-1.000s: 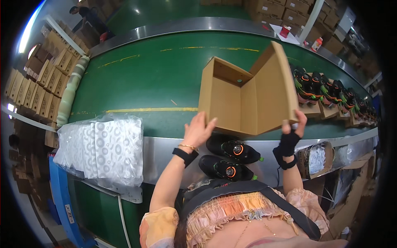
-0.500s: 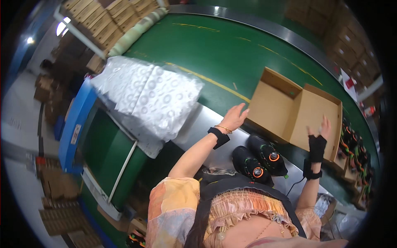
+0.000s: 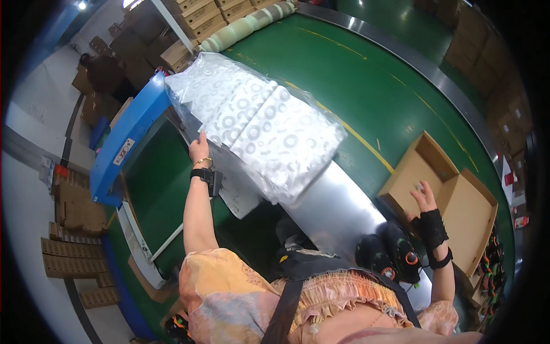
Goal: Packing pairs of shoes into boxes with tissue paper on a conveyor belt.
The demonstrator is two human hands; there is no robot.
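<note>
My left hand [image 3: 199, 150] is at the near left edge of a stack of white wrapping paper [image 3: 258, 123] with grey printed rings, in clear plastic. Its fingers are pressed together on the paper's edge. Over an open brown cardboard shoebox [image 3: 478, 215], my right hand [image 3: 425, 200] has its fingers apart and holds nothing; a black wrap covers its palm and wrist. Two black shoes [image 3: 375, 255] with orange rings stand side by side on the metal surface, left of my right wrist.
A green conveyor belt [image 3: 344, 74] with yellow lines runs beyond the paper. To the left stands a blue machine arm [image 3: 129, 140]. Stacked cartons [image 3: 203, 20] and a rolled pale sheet [image 3: 246, 28] are at the back. More shoes [image 3: 490, 269] lie at the far right.
My left hand has moved left from beside the shoebox to the paper's edge, and its fingers have closed. My right hand stays open over the box. The view has shifted left.
</note>
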